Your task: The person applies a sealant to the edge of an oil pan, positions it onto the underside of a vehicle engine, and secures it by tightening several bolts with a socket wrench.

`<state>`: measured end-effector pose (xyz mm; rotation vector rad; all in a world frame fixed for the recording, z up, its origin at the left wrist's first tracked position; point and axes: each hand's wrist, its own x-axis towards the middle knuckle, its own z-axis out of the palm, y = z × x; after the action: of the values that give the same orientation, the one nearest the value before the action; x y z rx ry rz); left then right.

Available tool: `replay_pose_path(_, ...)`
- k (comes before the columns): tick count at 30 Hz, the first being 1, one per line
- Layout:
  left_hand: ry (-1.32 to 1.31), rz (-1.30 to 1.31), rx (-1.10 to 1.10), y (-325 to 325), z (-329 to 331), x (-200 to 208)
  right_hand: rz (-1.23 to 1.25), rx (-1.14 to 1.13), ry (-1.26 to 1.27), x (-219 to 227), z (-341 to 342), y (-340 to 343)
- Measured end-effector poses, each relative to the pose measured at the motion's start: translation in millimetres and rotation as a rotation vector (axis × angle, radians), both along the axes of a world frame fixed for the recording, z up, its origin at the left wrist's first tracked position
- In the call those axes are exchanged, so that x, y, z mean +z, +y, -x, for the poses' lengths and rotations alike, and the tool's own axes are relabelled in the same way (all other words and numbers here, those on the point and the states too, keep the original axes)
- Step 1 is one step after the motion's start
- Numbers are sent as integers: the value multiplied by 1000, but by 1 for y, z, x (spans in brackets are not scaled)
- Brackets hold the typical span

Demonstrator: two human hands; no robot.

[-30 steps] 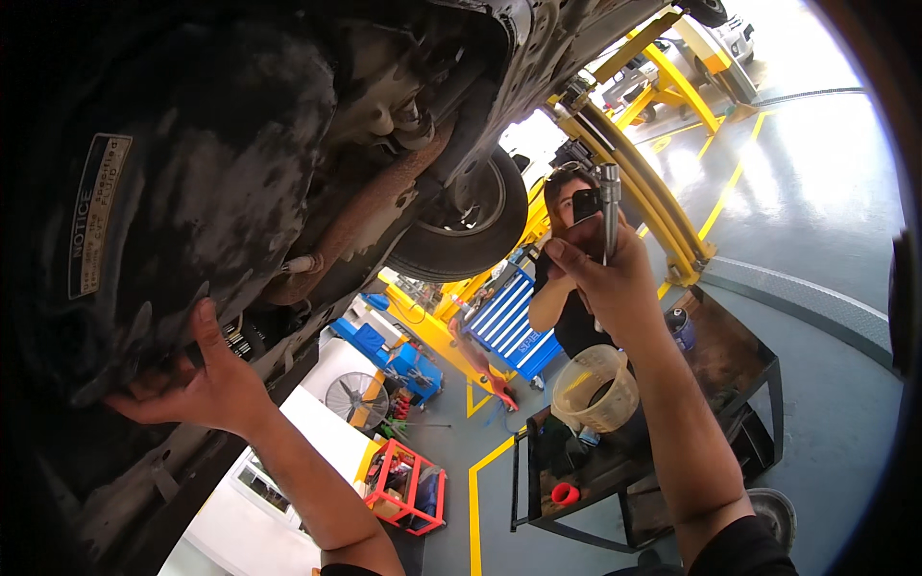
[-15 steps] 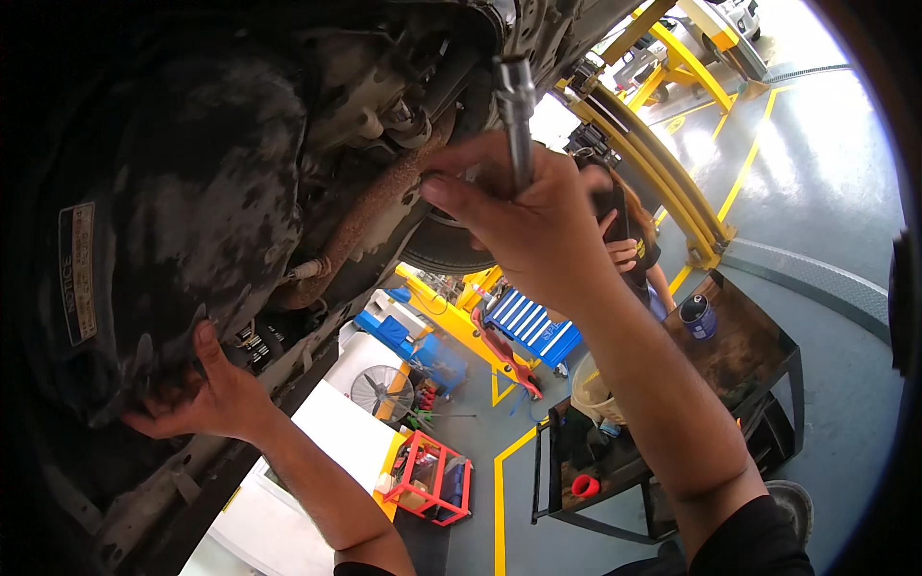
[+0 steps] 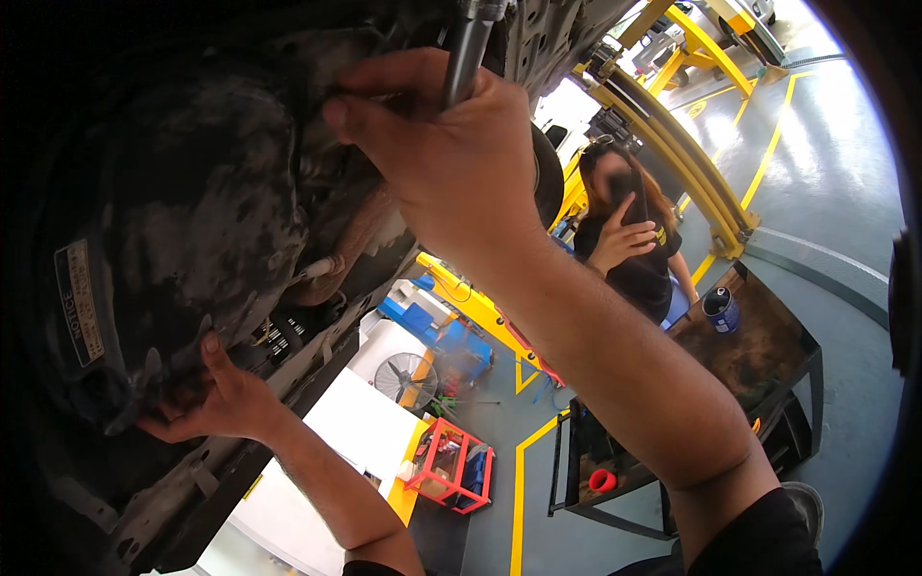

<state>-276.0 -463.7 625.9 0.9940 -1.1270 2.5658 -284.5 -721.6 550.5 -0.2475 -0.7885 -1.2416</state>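
Note:
Overhead on the left is a vehicle's underside with a large, dark rounded pan that bears a label plate. My left hand grips the pan's lower edge, thumb up against its side and fingers curled beneath. A socket wrench is held in my right hand, its metal shaft rising past the index finger and its top cut off by the picture's edge. Thumb and index finger of that hand reach toward the pan's upper right side. A rusty exhaust pipe runs behind my right wrist.
A person in a black top stands beyond my right forearm, a dark phone raised. A black cart carries a can and a red ring-shaped piece. Farther off are a red trolley, a fan and a yellow lift post.
My right hand has moved up and left with the socket wrench, closer to the pan's upper side. My left hand keeps its hold. The view has shifted slightly, showing more of the person.

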Motion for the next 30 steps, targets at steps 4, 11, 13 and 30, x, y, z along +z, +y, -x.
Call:
replay_pose_path(4, 8, 23, -13, -1, 0, -1, -90, -51, -49, 9, -1, 6)
replay_pose_path(11, 12, 87, 48, 5, 1, -2, -102, -43, 39, 20, 0, 10)
replay_pose_path(13, 46, 80, 32, 6, 0, -2, -113, -12, -27, 21, -5, 11)
replay_pose_path(30, 56, 25, -89, 0, -1, -3, -70, -67, 6, 15, -6, 7)
